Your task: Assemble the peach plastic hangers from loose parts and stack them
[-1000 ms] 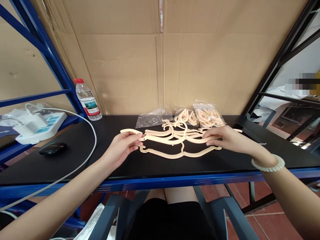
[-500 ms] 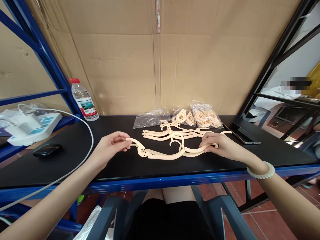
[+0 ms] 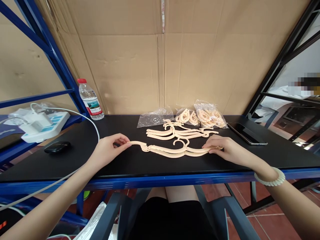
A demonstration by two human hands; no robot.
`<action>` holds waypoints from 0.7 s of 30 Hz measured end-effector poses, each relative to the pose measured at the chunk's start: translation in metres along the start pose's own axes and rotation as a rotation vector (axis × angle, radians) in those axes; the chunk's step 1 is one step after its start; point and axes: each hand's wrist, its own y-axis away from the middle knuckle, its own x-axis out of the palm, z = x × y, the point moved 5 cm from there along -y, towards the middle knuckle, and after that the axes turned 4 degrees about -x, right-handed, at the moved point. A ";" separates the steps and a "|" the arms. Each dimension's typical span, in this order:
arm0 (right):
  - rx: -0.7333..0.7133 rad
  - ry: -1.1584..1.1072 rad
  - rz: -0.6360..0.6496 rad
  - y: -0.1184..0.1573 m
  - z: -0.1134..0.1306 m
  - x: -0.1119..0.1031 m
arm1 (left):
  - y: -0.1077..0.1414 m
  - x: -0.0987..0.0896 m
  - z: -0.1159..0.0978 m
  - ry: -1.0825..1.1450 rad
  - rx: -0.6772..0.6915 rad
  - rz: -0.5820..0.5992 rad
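Note:
A cream folding clothes hanger (image 3: 170,152) stretches between my two hands over the black tabletop. My left hand (image 3: 110,146) pinches the tip of its left end section, which sticks out nearly straight from a hinge. On the other side, my right hand (image 3: 226,150) is closed around the right arm, and its fingers cover part of that end. The hook curls up from the middle. Just behind lie several unfolded hangers (image 3: 160,134) of the same kind, piled together.
Clear plastic bags (image 3: 211,116) of folded hangers and a flat clear bag (image 3: 152,118) lie at the back. A phone (image 3: 246,133) rests at right. To the left are a water bottle (image 3: 92,103), a black mouse-like object (image 3: 57,147), a power strip (image 3: 47,126) and a white cable (image 3: 96,125).
The hanger's left end section has swung from a bent position to almost straight out, in my left hand. The hanger's hook now lies lower. The view has shifted slightly left.

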 end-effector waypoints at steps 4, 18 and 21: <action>0.005 0.023 -0.009 0.001 0.001 0.002 | -0.001 0.006 0.002 -0.122 0.022 0.017; 0.094 0.128 -0.254 -0.002 -0.021 -0.040 | 0.006 0.005 -0.021 -0.266 0.102 -0.045; 0.158 0.071 -0.250 -0.032 -0.033 -0.054 | -0.009 0.009 -0.045 -0.194 0.183 -0.050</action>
